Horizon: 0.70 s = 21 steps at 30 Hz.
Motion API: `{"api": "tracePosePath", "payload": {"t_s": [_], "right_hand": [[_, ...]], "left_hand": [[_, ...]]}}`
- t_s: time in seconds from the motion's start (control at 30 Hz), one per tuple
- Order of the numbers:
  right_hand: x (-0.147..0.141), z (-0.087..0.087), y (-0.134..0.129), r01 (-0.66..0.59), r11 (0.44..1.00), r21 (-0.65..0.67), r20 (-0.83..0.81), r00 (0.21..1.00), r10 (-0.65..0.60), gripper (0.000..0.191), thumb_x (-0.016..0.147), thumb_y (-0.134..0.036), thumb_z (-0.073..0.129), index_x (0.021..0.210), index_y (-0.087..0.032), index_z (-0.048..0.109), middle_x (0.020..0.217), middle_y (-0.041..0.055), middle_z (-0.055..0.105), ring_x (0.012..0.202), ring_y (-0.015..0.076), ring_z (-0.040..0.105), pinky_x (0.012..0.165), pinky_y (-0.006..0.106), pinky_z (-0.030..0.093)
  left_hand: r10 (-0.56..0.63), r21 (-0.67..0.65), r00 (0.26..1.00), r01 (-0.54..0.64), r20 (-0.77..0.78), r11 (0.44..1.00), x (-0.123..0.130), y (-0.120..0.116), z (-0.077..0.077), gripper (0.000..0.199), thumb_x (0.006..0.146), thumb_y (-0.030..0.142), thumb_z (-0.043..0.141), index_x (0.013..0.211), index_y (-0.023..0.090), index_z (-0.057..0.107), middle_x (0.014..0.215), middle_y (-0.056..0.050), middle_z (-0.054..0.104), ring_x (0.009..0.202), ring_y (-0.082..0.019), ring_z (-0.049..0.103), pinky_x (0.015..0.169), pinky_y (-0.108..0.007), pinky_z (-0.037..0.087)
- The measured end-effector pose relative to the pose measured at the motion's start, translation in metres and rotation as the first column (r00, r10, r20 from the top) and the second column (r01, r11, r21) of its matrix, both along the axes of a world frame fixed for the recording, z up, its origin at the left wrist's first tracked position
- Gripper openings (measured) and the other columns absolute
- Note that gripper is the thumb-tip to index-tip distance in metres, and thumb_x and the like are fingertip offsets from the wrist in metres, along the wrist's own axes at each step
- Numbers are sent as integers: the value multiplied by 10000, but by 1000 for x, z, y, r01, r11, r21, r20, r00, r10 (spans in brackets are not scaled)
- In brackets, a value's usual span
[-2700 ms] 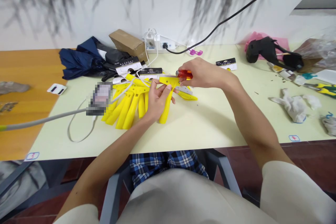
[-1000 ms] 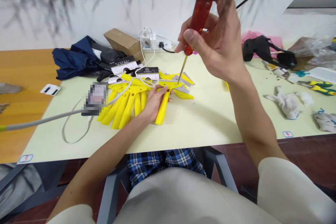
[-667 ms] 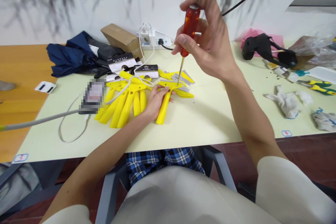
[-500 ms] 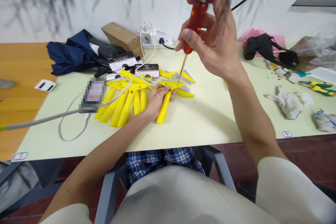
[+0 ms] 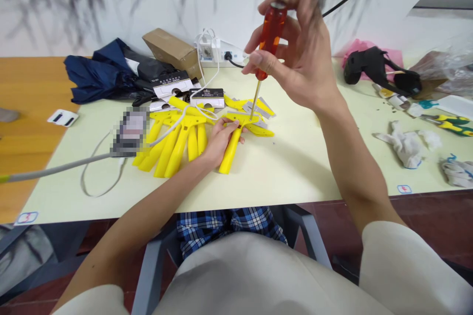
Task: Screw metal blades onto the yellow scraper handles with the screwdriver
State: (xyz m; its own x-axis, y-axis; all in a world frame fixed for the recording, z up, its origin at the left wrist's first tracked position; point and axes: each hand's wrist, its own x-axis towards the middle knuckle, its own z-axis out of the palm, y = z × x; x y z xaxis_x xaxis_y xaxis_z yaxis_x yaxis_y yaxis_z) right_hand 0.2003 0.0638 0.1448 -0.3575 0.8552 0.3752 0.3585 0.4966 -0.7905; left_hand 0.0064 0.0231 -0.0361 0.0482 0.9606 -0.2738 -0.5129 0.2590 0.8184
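Observation:
My left hand (image 5: 220, 141) grips a yellow T-shaped scraper (image 5: 231, 151) near its head, the handle pointing toward me. Above it, my right hand (image 5: 301, 54) has its fingers round the red handle of a screwdriver (image 5: 271, 34). The screwdriver leans slightly, and its tip meets the right part of the scraper's head. Several yellow scrapers (image 5: 176, 150) lie in a row just left of my left hand. Behind the held one rest yellow pieces with grey metal blades (image 5: 264, 107).
Black-and-white packages (image 5: 207, 98), a cardboard box (image 5: 172, 51) and a dark blue cloth (image 5: 99, 74) lie at the back left. A phone (image 5: 130, 130) and white cable sit left. Right are a black strapped object (image 5: 365, 65), crumpled gloves (image 5: 401, 145) and yellow-green pliers (image 5: 453, 124).
The screwdriver's handle has shifted slightly left and down, and my right hand's fingers have moved around it. My left hand and the scraper have hardly moved.

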Motion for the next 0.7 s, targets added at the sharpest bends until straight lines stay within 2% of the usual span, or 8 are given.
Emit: {"api": "tracePosePath", "payload": {"t_s": [0.13,0.2,0.33,0.43,0.5,0.57,0.63,0.7], "right_hand": [[3,-1,1,50,999,-7,55,997,-50,831,872,-531,896,1574,-474,456,1189,48,743,1201,411,754,812,531,692],[4,3,-1,75,997,-4,104,992,-75,877,839,-519,929,1590,-454,481,1139,48,745,1192,416,758,835,533,696],[2,8,-8,28,998,56,145,989,-36,623,982,-589,781,1545,-413,578,1409,49,712,1331,383,727,944,492,709],[-1,8,-10,-52,994,97,85,995,44,518,1037,-513,721,1528,-413,589,1571,16,645,1465,363,653,1022,472,703],[-2,9,-11,-82,990,111,22,997,80,505,992,-459,790,1462,-386,621,1597,16,625,1445,352,660,1014,443,709],[-1,11,-12,-70,991,116,12,998,69,533,937,-448,857,1418,-386,636,1652,1,573,1347,339,713,958,429,722],[-1,13,-14,-46,992,118,68,997,38,529,921,-466,874,1397,-403,653,1666,-20,549,1266,331,750,922,444,726],[0,16,-17,-57,992,113,126,991,43,454,968,-477,833,1385,-394,676,1559,-3,625,1243,329,764,953,469,715]], "left_hand": [[-31,15,999,30,16,999,0,-1,-2,333,948,181,824,998,244,500,959,-32,728,864,-187,773,545,-254,573],[-32,15,999,32,16,999,0,-1,-3,349,939,188,834,1006,247,496,955,-31,733,867,-190,775,550,-254,573],[-16,15,1000,16,23,1000,-1,-2,-5,327,949,171,810,1014,247,498,942,-34,734,844,-192,773,554,-266,575],[-15,15,999,15,34,1000,-2,-1,-7,308,959,161,794,1013,243,502,932,-35,732,813,-186,763,553,-272,571],[-21,20,999,20,41,1000,-2,-1,-8,316,959,170,803,1012,244,500,943,-37,734,816,-183,764,562,-271,573],[-26,21,999,25,42,999,-2,-1,-8,331,955,183,820,1014,245,500,953,-37,735,814,-182,763,573,-272,576],[-22,19,999,21,41,1000,-2,-1,-8,340,947,185,829,1013,245,501,954,-37,733,817,-183,763,575,-273,576],[-16,18,999,15,38,1000,-2,0,-8,339,939,183,831,1006,242,505,945,-34,726,831,-184,762,569,-269,570]]}}
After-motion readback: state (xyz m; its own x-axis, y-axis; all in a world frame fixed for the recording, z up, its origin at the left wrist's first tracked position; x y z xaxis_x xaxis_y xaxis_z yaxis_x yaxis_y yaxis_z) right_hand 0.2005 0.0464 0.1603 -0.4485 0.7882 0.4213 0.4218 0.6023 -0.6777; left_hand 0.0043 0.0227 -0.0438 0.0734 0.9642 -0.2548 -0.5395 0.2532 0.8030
